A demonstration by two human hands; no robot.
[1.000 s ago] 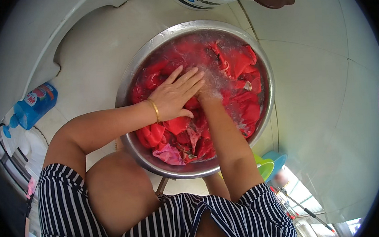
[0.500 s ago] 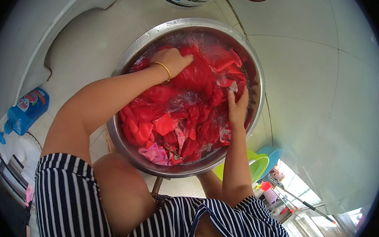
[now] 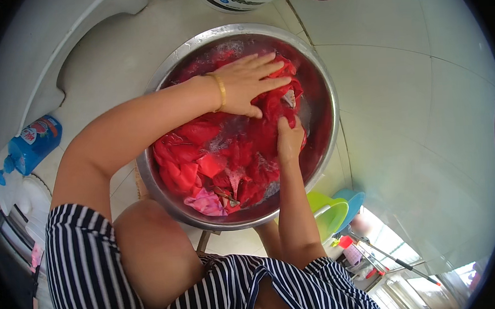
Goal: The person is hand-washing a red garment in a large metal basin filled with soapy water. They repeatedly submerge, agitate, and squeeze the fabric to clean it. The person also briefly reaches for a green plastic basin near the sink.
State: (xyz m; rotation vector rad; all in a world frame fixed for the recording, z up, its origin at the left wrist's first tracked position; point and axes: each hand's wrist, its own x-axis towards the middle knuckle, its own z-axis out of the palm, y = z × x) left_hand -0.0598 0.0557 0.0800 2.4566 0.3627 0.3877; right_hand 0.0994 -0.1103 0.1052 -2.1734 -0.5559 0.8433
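Head-worn fisheye looks down; near, above the basin (image 3: 325, 116).

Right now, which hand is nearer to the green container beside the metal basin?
The right hand. It holds red cloth in the metal basin, above the green container in the picture; the left hand is spread over the cloth, farther up and left.
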